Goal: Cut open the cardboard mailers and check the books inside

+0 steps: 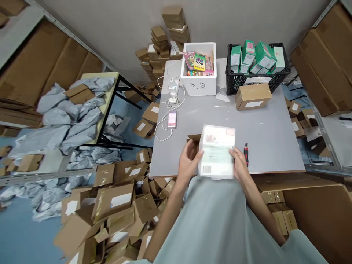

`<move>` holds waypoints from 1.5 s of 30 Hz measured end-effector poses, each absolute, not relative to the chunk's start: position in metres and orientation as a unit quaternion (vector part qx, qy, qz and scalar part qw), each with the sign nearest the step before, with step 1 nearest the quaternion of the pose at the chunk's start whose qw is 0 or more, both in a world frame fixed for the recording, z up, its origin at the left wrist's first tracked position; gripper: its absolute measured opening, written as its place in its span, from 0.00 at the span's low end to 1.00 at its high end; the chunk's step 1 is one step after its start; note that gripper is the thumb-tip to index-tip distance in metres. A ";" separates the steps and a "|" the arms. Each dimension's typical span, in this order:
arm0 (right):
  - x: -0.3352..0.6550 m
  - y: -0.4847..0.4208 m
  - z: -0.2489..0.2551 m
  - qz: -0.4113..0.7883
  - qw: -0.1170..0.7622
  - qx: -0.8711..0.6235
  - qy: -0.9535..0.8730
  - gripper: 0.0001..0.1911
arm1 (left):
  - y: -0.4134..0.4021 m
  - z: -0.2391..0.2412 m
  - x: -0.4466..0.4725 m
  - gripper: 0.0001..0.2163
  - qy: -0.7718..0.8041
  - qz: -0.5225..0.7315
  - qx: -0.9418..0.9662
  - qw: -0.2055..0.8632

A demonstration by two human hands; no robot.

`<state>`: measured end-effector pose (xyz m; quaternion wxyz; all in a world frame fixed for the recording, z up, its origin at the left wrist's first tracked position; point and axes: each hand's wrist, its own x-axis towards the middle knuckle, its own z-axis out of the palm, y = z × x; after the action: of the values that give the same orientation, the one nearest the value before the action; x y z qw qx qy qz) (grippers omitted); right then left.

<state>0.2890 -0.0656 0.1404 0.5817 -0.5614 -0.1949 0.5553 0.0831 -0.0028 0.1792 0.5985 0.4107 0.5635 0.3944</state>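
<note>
A white box in clear plastic wrap, with a barcode at its lower left, is held up over the table's front edge. On its left side, the thumb of my left hand presses against the edge while the other fingers curl behind. My right hand grips the opposite edge, thumb on the front face. Partly hidden behind my left hand and the white box is a brown cardboard box. Just right of my right hand lies a red and black box cutter on the grey table.
A white foam box with colourful packets, a black crate of green-white boxes and a taped carton stand at the back. A phone lies left on its cable. Cardboard boxes cover the floor; a large open carton is right.
</note>
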 end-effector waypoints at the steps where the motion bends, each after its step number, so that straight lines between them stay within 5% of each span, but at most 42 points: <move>1: 0.289 -0.067 0.140 0.565 0.577 -0.559 -0.187 0.25 | 0.000 0.178 0.080 0.34 0.539 0.363 0.382 0.657; 5: 0.289 -0.069 0.139 0.589 0.566 -0.550 -0.175 0.28 | -0.004 0.173 0.077 0.33 0.444 0.264 0.308 0.799; 20: 0.307 -0.083 0.126 0.414 0.589 -0.662 -0.212 0.29 | -0.031 0.149 0.099 0.27 0.397 0.320 0.270 0.816; 29: 0.328 -0.079 0.128 0.334 0.559 -0.716 -0.252 0.26 | -0.038 0.131 0.098 0.26 0.469 0.354 0.239 0.773; 36: 0.357 -0.063 0.140 0.151 0.601 -0.729 -0.289 0.18 | -0.025 0.121 0.051 0.27 0.548 0.453 0.209 0.672; 41: 0.328 -0.041 0.136 0.066 0.518 -0.685 -0.508 0.11 | -0.019 0.126 0.017 0.27 0.573 0.508 0.197 0.613; 45: 0.286 -0.006 0.102 0.180 0.307 -0.616 -0.703 0.18 | -0.022 0.136 0.016 0.25 0.568 0.517 0.199 0.608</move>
<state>0.2864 -0.0062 0.1024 0.3070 -0.6160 -0.7028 0.1795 0.0158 -0.0217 0.1359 0.6083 0.1987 0.5684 0.5172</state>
